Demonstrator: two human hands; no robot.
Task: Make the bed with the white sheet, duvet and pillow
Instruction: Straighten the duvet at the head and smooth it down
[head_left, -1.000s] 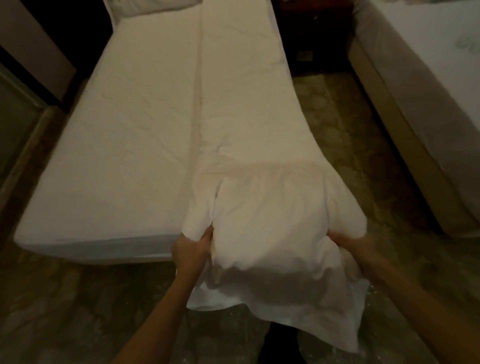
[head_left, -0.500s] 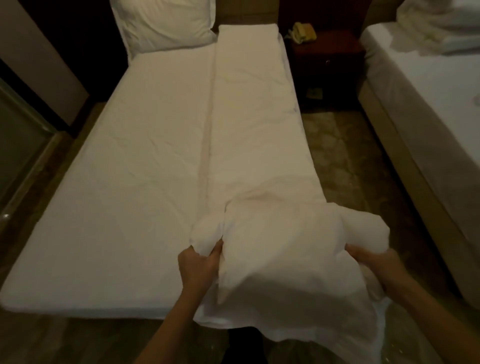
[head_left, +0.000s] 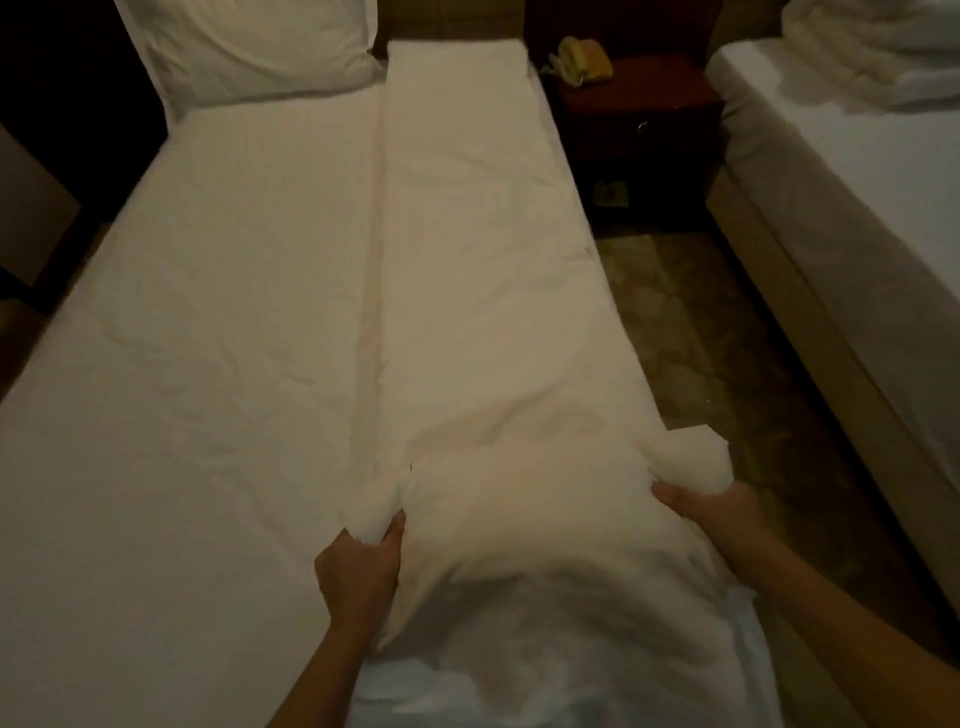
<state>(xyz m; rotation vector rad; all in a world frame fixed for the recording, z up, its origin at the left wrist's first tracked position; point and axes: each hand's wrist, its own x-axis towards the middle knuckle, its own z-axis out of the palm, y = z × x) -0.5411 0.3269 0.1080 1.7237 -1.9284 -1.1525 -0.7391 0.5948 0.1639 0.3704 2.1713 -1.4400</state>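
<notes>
Bed: our bed (head_left: 156, 171) fills the left and middle of the view, and its foot end is right below us.
Sheet: the white sheet (head_left: 218, 364) lies flat across the mattress with a few light creases. The left half is bare all the way up.
Duvet: the white duvet (head_left: 467, 270) is folded into a long strip down the right half of the bed. Its inner edge runs straight up the middle. The foot end is bunched up and spills over the bed's foot and right edge.
Other bed: a second bed (head_left: 857, 182) sits well apart on the right.
Floor: a narrow patterned floor aisle (head_left: 701, 338) between the two beds is our only walking room.
Pillow: the white pillow (head_left: 249, 47) is at the head, on the left, just beside the duvet's top end.
Nightstand: the dark nightstand (head_left: 639, 119) blocks the top of the aisle.
Left hand: our left hand (head_left: 358, 566) has its fingers clamped on the duvet's bunched inner edge.
Right hand: our right hand (head_left: 711, 512) has its fingers curled into the overhanging outer corner.
Phone: a yellowish phone (head_left: 579, 60) sits on the nightstand.
</notes>
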